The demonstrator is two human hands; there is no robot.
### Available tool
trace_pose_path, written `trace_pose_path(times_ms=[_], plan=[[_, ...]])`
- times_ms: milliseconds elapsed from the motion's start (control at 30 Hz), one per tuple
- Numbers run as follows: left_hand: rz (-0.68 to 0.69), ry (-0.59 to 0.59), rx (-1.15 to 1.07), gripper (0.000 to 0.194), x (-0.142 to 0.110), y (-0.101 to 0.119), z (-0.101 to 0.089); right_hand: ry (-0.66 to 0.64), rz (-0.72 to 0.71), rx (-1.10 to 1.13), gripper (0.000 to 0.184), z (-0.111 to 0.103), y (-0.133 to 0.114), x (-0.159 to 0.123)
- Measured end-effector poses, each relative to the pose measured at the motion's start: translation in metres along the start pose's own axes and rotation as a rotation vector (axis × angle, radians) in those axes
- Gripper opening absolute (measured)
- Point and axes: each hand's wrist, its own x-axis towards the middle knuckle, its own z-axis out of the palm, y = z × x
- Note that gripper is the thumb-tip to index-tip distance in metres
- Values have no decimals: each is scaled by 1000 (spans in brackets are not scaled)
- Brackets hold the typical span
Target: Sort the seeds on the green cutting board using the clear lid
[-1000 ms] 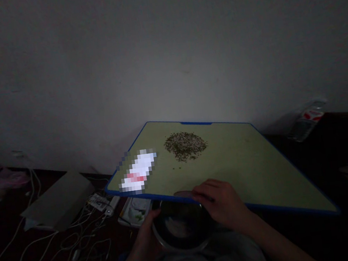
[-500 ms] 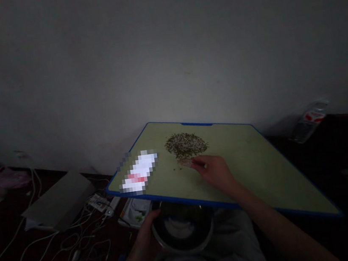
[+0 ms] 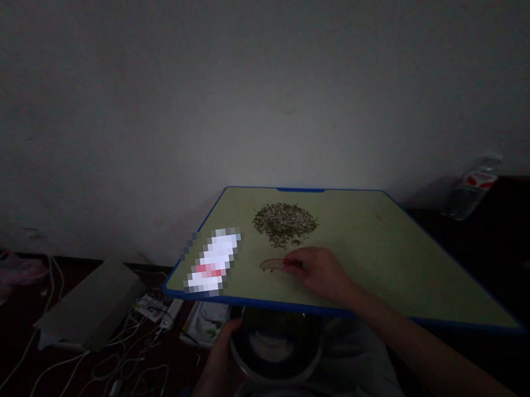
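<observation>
Many small, dark and pale grains lie in a loose, spread-out heap on the table, nearer its far edge and left of its middle. A few strays sit off the heap's near side. Just beside them, the right hand pinches a thin, translucent piece with a curved edge, fingers close together. The phone, its bright screen pixelated, lies near the left edge, towards the near left corner.

Beyond the near edge and lower down, the left hand grips the side of a round bowl over the lap. Its inside is dark with a pale patch; whether any grains are in it cannot be told. A good share of grains is on the table, so the work looks unfinished, but how much is done is unclear.

Farther out, cables tangle on the floor at left, and a plastic bottle leans at right.
</observation>
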Motion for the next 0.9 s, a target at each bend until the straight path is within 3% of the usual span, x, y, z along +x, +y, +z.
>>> trace_pose_path(times_ms=[333,500,900], plan=[[18,-2,-26,19,-2,0,7,-42,-79,86,15,-7,-24,-28],[-1,51,8,17,-5,2,4,-67,-75,109,15,-9,-26,-34],[67,25,42,19,6,-1,-20,14,-10,106,18,12,-31,-9]])
